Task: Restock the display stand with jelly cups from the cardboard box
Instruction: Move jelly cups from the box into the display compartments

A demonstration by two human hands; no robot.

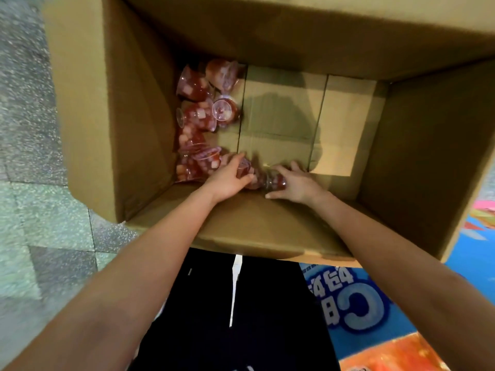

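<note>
A deep open cardboard box (417, 145) fills the view. Several red jelly cups (199, 113) with fruit pieces lie tumbled along the left side of its floor. Both my arms reach down inside. My left hand (227, 180) is curled around a red jelly cup (245, 168) at the near edge of the floor. My right hand (296, 183) grips another jelly cup (276, 180) right beside it. The two held cups touch or nearly touch between my hands. The display stand is not in view.
Box walls rise steeply on all sides, and the right half of the box floor (342, 124) is bare cardboard. A speckled tiled floor (32, 183) lies left of the box. A blue and orange printed surface (375, 303) sits at lower right, dark trousers (241, 317) below.
</note>
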